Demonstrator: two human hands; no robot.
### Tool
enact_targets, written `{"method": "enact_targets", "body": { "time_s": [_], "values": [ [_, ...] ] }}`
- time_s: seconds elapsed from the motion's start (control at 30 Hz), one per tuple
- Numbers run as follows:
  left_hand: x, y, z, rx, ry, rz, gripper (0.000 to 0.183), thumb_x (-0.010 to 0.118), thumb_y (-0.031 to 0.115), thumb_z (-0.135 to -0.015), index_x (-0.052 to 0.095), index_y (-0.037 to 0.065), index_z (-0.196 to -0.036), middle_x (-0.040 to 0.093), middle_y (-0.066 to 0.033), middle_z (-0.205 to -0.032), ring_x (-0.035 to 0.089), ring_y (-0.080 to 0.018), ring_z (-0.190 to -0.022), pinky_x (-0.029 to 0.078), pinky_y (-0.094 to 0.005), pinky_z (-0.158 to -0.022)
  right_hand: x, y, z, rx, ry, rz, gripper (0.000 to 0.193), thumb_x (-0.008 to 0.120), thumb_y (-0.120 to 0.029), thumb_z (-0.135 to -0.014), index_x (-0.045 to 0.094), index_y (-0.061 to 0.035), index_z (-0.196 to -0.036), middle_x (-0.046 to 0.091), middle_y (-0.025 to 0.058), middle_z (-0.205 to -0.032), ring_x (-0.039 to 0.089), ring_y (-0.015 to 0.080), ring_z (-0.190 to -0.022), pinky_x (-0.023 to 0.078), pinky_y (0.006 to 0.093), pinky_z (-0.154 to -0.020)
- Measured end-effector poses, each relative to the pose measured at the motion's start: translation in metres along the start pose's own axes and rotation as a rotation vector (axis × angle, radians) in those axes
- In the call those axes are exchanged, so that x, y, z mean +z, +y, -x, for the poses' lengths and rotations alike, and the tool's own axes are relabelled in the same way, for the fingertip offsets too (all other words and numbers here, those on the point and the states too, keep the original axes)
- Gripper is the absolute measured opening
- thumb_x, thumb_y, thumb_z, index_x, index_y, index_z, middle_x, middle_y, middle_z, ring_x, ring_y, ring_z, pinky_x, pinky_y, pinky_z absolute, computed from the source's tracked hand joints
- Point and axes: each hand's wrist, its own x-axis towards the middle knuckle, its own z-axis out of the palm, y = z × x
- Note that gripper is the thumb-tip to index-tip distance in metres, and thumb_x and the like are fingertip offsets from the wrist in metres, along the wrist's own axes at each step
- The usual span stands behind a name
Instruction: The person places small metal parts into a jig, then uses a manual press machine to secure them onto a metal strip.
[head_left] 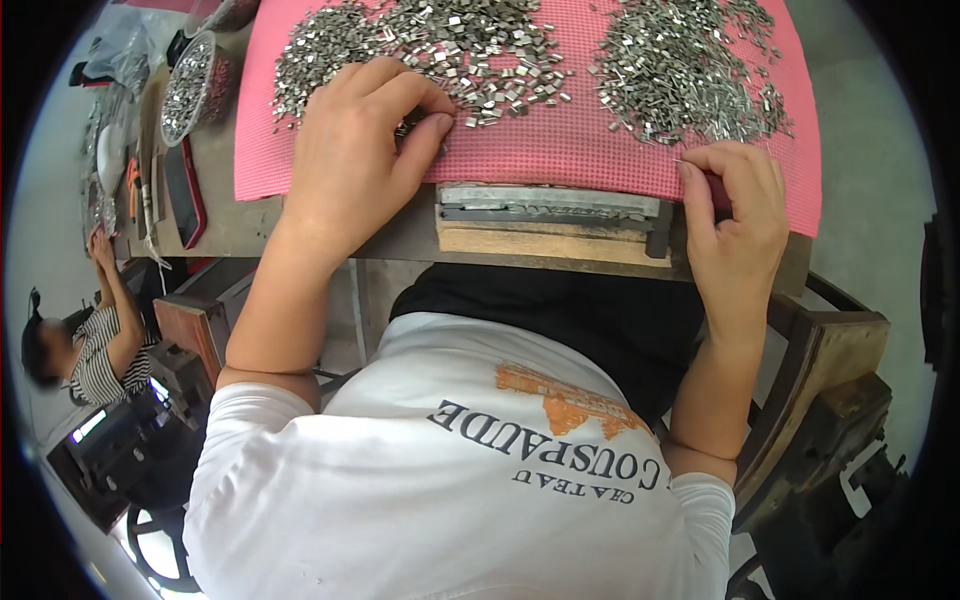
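A large pile of small shiny metal pieces (440, 50) lies on a pink mesh mat (590, 150), and a second pile, of metal pieces mixed with thin pins (690, 75), lies to its right. My left hand (350, 150) rests at the near edge of the left pile, thumb and forefinger pinched; what they hold, if anything, is hidden. Below the right pile my right hand (740, 205) pinches a thin metal pin (680, 161) between thumb and forefinger. Between my hands, at the table's front edge, sits a layered metal and wood block (550, 215).
A clear tub of small metal parts (195, 90) stands left of the mat, near a red-edged dark tool (186, 195) and an orange-handled tool (133, 180). Another person (105, 340) works at the far left. A wooden chair frame (815, 390) stands at my right.
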Motion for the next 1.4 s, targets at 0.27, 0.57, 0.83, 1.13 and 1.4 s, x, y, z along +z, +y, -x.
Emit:
{"method": "enact_targets", "body": {
  "time_s": [0.27,0.57,0.83,1.13,1.4],
  "values": [
    [0.002,-0.003,0.003,-0.03,0.065,0.054,0.008,0.081,0.017,-0.08,0.078,0.011,-0.085,0.068,-0.0025,-0.089,0.065,-0.0268,-0.088,0.049,-0.0421,-0.078,-0.003,-0.002,0.009,0.024,0.147,-0.107,0.019,0.077,0.006,-0.085,0.076,-0.0044,-0.101,0.074,0.0062,-0.09,0.066,0.0193,-0.08,0.051,0.0313,-0.079],
    [-0.001,-0.002,0.002,0.052,0.002,0.034,0.013,0.079,0.003,-0.081,0.077,0.003,-0.093,0.072,-0.0081,-0.098,0.068,-0.0267,-0.092,0.054,-0.0364,-0.081,-0.004,-0.03,0.009,0.051,0.023,-0.306,0.017,0.07,0.007,-0.087,0.072,-0.0045,-0.099,0.07,0.0078,-0.088,0.065,0.025,-0.08,0.051,0.0343,-0.077],
    [0.012,0.004,-0.005,0.272,0.13,-0.012,0.013,0.082,0.016,-0.08,0.073,0.009,-0.085,0.066,-0.003,-0.095,0.062,-0.0264,-0.089,0.049,-0.0406,-0.076,0.003,-0.04,0.011,-0.074,-0.146,-0.338,0.02,0.072,0.007,-0.08,0.067,-0.0053,-0.095,0.068,0.0079,-0.093,0.063,0.0295,-0.086,0.048,0.0389,-0.08],
    [0.007,0.019,0.004,0.139,0.107,-0.096,0.012,0.084,0.015,-0.08,0.078,0.009,-0.089,0.064,-0.0037,-0.079,0.062,-0.0248,-0.075,0.046,-0.0382,-0.068,0.011,-0.04,0.012,-0.091,-0.112,-0.31,0.025,0.075,0.009,-0.073,0.068,-0.0051,-0.092,0.068,0.0079,-0.093,0.063,0.0286,-0.085,0.049,0.0384,-0.077],
    [0.007,0.022,0.001,0.076,0.078,-0.013,0.009,0.078,0.013,-0.083,0.074,0.01,-0.09,0.066,-0.0048,-0.082,0.065,-0.0281,-0.079,0.05,-0.0409,-0.071,0.014,-0.042,0.011,-0.113,-0.103,-0.272,0.025,0.074,0.009,-0.071,0.068,-0.0053,-0.091,0.068,0.0064,-0.092,0.064,0.0275,-0.085,0.048,0.0378,-0.075]
  ]
}}
